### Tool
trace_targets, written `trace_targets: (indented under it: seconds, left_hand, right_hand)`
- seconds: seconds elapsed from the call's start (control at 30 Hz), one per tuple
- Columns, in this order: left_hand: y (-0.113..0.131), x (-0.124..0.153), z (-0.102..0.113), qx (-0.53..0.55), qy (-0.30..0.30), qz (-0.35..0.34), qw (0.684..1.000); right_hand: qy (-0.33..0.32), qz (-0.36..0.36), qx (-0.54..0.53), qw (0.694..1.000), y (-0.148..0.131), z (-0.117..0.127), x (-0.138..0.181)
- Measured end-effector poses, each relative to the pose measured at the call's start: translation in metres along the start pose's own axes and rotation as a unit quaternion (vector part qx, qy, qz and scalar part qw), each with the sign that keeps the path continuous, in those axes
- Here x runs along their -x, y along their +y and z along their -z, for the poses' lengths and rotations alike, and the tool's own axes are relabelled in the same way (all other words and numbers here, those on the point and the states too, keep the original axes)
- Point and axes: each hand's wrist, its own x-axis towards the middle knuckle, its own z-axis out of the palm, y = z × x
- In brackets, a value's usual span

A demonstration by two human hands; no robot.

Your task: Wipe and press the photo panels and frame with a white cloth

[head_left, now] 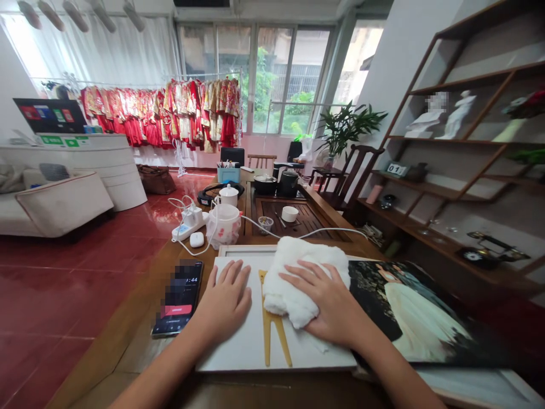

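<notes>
A white board (238, 346) lies on the wooden table in front of me. My left hand (225, 295) rests flat on its left side, fingers stretched out and holding nothing. Under my right hand (327, 301) is a bunched white towel (313, 254), held down against the board with the fingers spread across it. Partly covered by the towel is a flat yellow forked piece (267, 335), its two prongs pointing toward me. To the right, a large photo print (409, 307) shows a person in a pale dress.
Left of the board lies a phone (181, 298). Beyond it are a power strip (185, 227), a white earbud case (197, 240) and a bagged white container (224, 221). A white cable (332, 229) crosses the tea tray (272, 207), which carries a small white cup (290, 213).
</notes>
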Motion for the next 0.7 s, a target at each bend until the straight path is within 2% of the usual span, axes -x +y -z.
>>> trace_targets:
  seconds: [0.23, 0.3, 0.4, 0.57, 0.7]
  left_hand:
    - [-0.001, 0.0, 0.0, -0.011, -0.008, -0.005, 1.0]
    - [-0.001, 0.0, 0.001, -0.013, -0.01, -0.008, 1.0]
    - [-0.001, 0.0, 0.0, -0.011, -0.005, -0.006, 1.0]
    - [-0.001, 0.0, -0.002, -0.005, 0.001, -0.001, 1.0]
    - [-0.002, 0.0, -0.003, -0.004, 0.005, -0.004, 1.0]
  right_hand:
    - [-0.066, 0.123, -0.064, 0.988, -0.022, 0.001, 0.002]
    - [-0.077, 0.135, -0.075, 0.985, -0.023, 0.003, 0.001]
    - [-0.066, 0.103, -0.068, 0.99, -0.016, 0.004, 0.0]
    - [-0.009, -0.001, -0.02, 1.0, -0.004, 0.001, -0.003]
    - [0.001, -0.006, -0.008, 1.0, -0.004, -0.002, -0.001]
